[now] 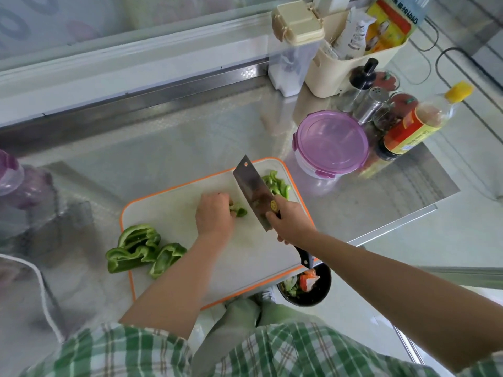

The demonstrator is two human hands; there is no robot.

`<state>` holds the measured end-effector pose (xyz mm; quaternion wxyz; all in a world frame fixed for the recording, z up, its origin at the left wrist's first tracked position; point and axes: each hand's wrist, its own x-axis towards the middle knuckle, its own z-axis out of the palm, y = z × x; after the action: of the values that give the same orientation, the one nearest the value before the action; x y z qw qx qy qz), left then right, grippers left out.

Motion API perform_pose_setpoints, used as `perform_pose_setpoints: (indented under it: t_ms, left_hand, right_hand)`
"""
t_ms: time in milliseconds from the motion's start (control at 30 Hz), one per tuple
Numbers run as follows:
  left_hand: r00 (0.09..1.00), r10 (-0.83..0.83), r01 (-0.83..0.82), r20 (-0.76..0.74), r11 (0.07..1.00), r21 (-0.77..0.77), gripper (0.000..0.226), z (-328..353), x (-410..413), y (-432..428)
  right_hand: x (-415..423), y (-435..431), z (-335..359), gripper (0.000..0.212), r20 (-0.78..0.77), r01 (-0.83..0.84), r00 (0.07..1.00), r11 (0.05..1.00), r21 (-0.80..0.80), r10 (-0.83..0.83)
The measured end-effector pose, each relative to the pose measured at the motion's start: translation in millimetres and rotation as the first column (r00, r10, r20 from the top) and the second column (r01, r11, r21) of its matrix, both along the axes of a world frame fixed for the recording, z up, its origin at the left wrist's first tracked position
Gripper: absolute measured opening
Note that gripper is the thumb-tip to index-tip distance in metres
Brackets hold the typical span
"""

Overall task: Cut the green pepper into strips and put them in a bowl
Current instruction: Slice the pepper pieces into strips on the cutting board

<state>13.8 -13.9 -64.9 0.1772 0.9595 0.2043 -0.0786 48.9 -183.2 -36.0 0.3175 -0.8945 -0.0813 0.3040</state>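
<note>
Head view: left hand (215, 216) pins a pepper piece (239, 210) on the cutting board (174, 202); right hand (290, 223) grips the cleaver (254, 191) beside cut strips (276, 183).

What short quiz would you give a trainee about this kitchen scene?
1. True or false: the right hand holds the cleaver.
2. Where on the cutting board do the large pepper pieces lie? A) left edge B) far right corner C) centre
3. Fill in: the left hand holds a pepper piece beside the blade; the board's rim is ___.
Key: 1 true; 2 A; 3 orange.
</note>
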Motion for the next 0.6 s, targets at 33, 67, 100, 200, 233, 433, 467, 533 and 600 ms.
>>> perform_pose_setpoints:
  t_ms: [33,67,100,200,233,433,467,533,600]
  left_hand:
    - [0.997,0.078,-0.077,0.000,0.995,-0.069,0.015,1,0,-1]
    - [0.985,0.170,-0.169,-0.007,0.975,-0.144,0.021,3,-1,-2]
    - [0.964,0.264,-0.263,-0.024,0.941,-0.212,0.024,4,-1,-3]
    - [0.909,0.407,-0.414,-0.089,0.858,-0.305,0.024,8,-3,-10]
    - [0.905,0.414,-0.422,-0.095,0.853,-0.308,0.025,8,-4,-13]
    - [0.876,0.457,-0.479,-0.156,0.783,-0.396,0.036,2,-7,-23]
    - [0.869,0.468,-0.491,-0.162,0.770,-0.408,0.036,1,-8,-23]
    - [0.858,0.483,-0.507,-0.174,0.743,-0.437,0.036,-1,-9,-22]
    - [0.842,0.504,-0.529,-0.196,0.693,-0.491,0.037,-1,-9,-22]
  right_hand:
    - [0,1,0,0.014,0.009,-0.006,1.000,1.000,-0.003,0.006]
    - [0,2,0,0.013,0.022,-0.010,1.000,1.000,0.000,0.010]
    - [0,3,0,0.012,0.035,-0.012,0.999,1.000,0.002,0.012]
    - [-1,8,-1,0.010,0.099,-0.066,0.993,0.998,-0.012,0.067]
    - [-2,10,-2,0.009,0.117,-0.092,0.989,0.996,-0.020,0.093]
    - [-10,16,-7,0.007,0.115,-0.219,0.966,0.970,-0.107,0.230]
    - [-10,16,-7,0.007,0.117,-0.230,0.963,0.966,-0.117,0.244]
    - [-7,17,-6,0.007,0.136,-0.244,0.956,0.961,-0.129,0.261]
    - [-3,16,-4,0.009,0.191,-0.250,0.943,0.959,-0.131,0.272]
